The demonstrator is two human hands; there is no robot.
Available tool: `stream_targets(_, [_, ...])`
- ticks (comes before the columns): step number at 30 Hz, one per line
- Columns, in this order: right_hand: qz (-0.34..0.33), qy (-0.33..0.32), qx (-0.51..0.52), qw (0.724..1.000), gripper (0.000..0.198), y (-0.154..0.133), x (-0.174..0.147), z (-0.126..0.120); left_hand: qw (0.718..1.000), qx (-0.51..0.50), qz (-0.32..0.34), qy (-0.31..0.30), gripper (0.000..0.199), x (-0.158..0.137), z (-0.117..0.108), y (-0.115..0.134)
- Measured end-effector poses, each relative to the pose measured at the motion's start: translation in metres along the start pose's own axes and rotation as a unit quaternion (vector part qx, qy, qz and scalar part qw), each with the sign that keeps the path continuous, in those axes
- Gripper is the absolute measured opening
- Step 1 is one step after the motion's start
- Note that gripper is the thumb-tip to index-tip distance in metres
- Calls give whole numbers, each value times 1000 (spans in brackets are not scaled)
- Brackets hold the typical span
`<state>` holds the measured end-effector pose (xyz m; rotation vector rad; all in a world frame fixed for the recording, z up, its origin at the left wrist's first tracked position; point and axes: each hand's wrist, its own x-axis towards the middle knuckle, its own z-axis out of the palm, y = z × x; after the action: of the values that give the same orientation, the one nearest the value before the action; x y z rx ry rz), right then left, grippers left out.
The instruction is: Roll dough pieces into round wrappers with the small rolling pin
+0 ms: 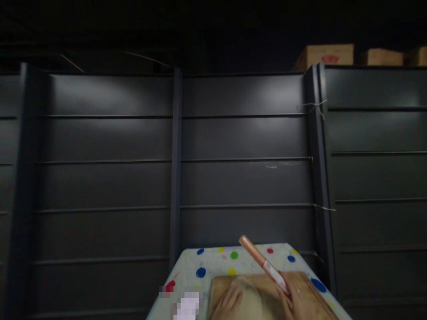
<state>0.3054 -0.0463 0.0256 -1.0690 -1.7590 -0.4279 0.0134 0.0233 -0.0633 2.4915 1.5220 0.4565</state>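
Observation:
My left hand (229, 302) lies with its fingers out flat over a pale, flat piece that looks like dough (251, 302). That piece rests on a wooden board (220, 283) at the bottom of the view. In my right hand (295, 300) is a rolling pin (254, 251), a light-brown rod with a white and red label near my fingers. It tilts up and to the left, its far end raised beyond the board. The lower parts of the board and both hands are cut off by the frame.
The board stands on a table with a white cloth (213, 258) patterned with coloured dots. A pixelated pale patch (187, 306) lies left of the board. Dark metal panels (243, 178) rise behind the table, and cardboard boxes (330, 55) sit high at the right.

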Motion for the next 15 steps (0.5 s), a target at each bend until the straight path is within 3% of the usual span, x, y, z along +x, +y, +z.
stream_targets(3, [15, 16, 8, 1000, 29, 1, -2, 6, 999, 7, -1, -40, 72, 4, -5, -5])
stream_targets(8, [40, 22, -5, 999, 28, 6, -9, 19, 995, 69, 62, -22, 58, -5, -11, 12])
stream_targets(12, [58, 31, -31, 997, 31, 10, -15, 26, 992, 73, 95, -49, 49, -9, -12, 18])
stream_targets(15, [65, 32, -27, 997, 34, 12, -17, 30, 993, 59, 103, -28, 46, -9, -15, 19])
